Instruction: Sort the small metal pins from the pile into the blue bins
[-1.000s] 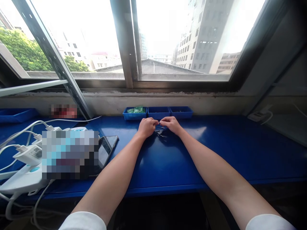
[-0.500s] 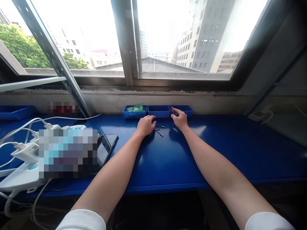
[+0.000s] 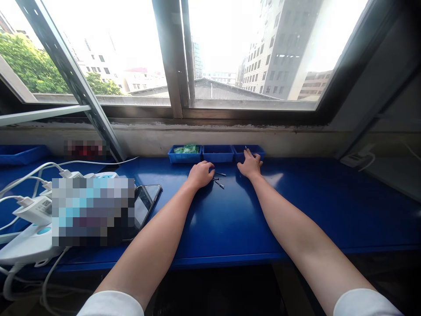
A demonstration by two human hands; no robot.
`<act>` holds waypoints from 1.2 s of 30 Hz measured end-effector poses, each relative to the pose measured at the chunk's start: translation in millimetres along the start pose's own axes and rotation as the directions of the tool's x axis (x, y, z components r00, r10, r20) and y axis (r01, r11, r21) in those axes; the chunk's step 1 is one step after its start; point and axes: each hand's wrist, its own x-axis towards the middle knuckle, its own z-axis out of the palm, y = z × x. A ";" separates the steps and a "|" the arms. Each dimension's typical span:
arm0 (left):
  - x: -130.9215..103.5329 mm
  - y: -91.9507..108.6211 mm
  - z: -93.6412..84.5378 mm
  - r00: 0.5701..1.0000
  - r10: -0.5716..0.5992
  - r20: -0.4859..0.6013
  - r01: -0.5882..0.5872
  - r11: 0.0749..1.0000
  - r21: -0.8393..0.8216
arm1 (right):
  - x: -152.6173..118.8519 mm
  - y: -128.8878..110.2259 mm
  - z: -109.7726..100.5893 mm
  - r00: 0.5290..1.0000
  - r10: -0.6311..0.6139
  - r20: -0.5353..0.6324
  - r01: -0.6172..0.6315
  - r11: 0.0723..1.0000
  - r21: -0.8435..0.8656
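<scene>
My left hand (image 3: 201, 174) rests on the blue table with its fingers curled in; whatever may be between them is hidden. Right beside its fingertips lie several thin, dark, screw-like pieces, one of them a small rod with a bright end (image 3: 219, 184). My right hand (image 3: 250, 164) reaches over the front wall of the right blue bin (image 3: 260, 152), fingers spread and thumb out to the side. A tiny light-coloured piece (image 3: 245, 148) shows at its fingertips, too small to name. The middle blue bin (image 3: 217, 156) stands between both hands.
The left bin (image 3: 185, 159) holds green packets (image 3: 186, 149). On the left are a phone (image 3: 149, 197), a power strip (image 3: 29, 245) with white plugs and cables, and a blurred-out patch. A slanted metal post (image 3: 98, 118) stands before the window.
My right hand has shifted right, from the gap between the bins to over the right bin, and its fingers have spread. My left fingers have curled in slightly.
</scene>
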 end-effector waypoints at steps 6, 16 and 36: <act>0.2 -0.2 1.0 1.000 0.017 0.023 -0.017 1.000 -0.009 | -0.5 0.4 -0.5 1.000 0.007 0.024 -0.006 1.000 -0.023; -0.2 -1.3 3.5 0.995 0.047 0.092 -0.045 0.999 -0.022 | 3.9 4.7 5.4 1.000 0.026 -0.009 -0.026 0.999 0.025; -0.9 0.6 5.4 0.982 0.117 0.147 -0.116 0.993 -0.016 | -20.7 -35.5 13.4 0.883 -0.451 0.127 0.435 0.890 0.138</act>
